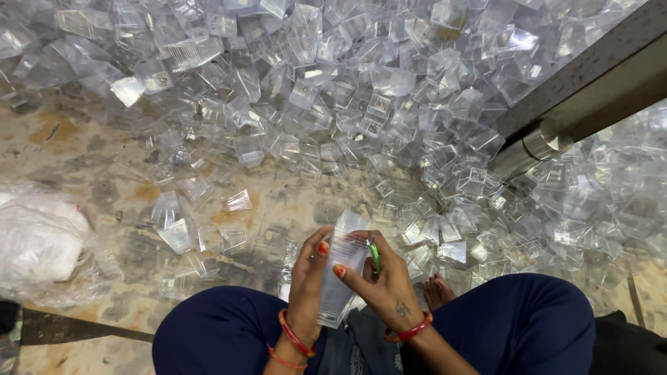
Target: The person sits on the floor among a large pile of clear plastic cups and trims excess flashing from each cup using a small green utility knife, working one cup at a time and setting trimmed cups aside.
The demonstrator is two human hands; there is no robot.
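From the head camera I look down on the lap of a person who sits on the stained concrete floor (pixel 104 173) with dark blue trousers (pixel 229 333) on both knees. Both hands are raised in front of the lap and together they hold a tall stack of clear plastic square cups (pixel 342 271), nested one in another, which stands nearly upright and leans a little to the right. The left hand (pixel 309 274) has its grip wrapped around the left side of the stack, with the thumb near the top. The right hand (pixel 390 288) has its grip closed on the right side of the stack, with the thumb pressing on the front face, and a small green object (pixel 375 255) sits between its fingers; I cannot tell what this object is. Both wrists carry red bangles (pixel 410 332). Beyond the hands, a very large heap of loose clear plastic cups (pixel 361 90) covers the floor from the top edge down to the right side. Some single cups lie apart on the bare floor, near the left knee. A grey metal bar (pixel 590 83) crosses the upper right corner over the heap. A crumpled clear plastic bag (pixel 42 243) lies at the left edge. A bare foot (pixel 438 292) shows just beside the right hand.
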